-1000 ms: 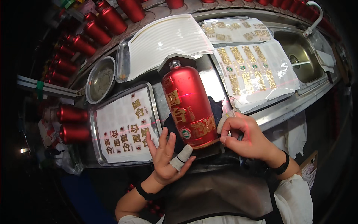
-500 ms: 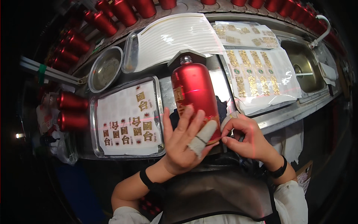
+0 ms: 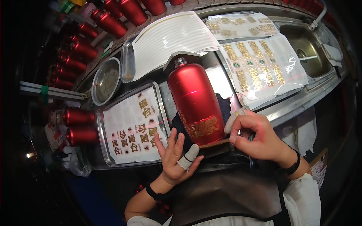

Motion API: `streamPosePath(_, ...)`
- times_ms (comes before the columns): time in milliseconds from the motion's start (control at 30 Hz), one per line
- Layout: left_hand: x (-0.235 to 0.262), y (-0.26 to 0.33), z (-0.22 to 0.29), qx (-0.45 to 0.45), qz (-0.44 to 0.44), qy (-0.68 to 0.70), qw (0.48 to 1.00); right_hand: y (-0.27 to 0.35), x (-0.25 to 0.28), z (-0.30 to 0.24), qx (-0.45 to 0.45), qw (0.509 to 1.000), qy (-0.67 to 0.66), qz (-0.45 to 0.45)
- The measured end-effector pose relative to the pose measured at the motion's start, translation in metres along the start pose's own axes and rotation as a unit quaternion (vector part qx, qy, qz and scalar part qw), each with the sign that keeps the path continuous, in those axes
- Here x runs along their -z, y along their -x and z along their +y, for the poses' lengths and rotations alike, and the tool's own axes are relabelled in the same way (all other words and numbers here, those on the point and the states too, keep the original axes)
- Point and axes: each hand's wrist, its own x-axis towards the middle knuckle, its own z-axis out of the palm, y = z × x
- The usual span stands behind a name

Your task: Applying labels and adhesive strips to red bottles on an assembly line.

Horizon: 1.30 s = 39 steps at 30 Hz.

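A red bottle (image 3: 195, 101) lies tilted before me, neck pointing away, a gold emblem low on its side. Beneath it I make out a dark cloth (image 3: 224, 107). My left hand (image 3: 174, 156) is spread open just left of the bottle's base, fingers apart, a white cot on one fingertip. My right hand (image 3: 256, 136) sits at the bottle's lower right, fingertips pinched together beside the base; I cannot make out anything between them. A white cot covers one of its fingers too.
A steel tray (image 3: 101, 130) of gold decals lies left. More decal sheets (image 3: 264, 64) and a white striped sheet (image 3: 173, 37) lie beyond. A steel bowl (image 3: 105, 81), rows of red bottles (image 3: 81, 124) on the left and a sink (image 3: 307, 47) on the right surround the bench.
My left hand came off the bottle's side and dropped to the left of its base. The bottle rotated, so the large gold characters turned away and a plain red side faces up.
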Motion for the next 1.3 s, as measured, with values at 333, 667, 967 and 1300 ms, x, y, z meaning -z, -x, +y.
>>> streamPosePath(333, 0.001, -0.037, 0.017, -0.049, 0.009, -0.052, 0.997, -0.001, -0.001, 0.008, -0.016, 1.000, 0.003, -0.001)
streamPosePath(667, -0.008, -0.042, 0.007, 0.012, 0.069, 0.009, 0.998, 0.002, -0.011, 0.010, -0.006, 1.000, -0.001, -0.008)
streamPosePath(967, 0.000, 0.003, 0.002, 0.018, 0.010, 0.006, 1.000, -0.001, -0.005, 0.008, 0.009, 1.000, -0.025, 0.005)
streamPosePath(1300, 0.001, -0.033, 0.013, -0.036, 0.013, -0.046, 0.998, -0.002, -0.006, 0.013, -0.027, 0.999, -0.035, 0.012)
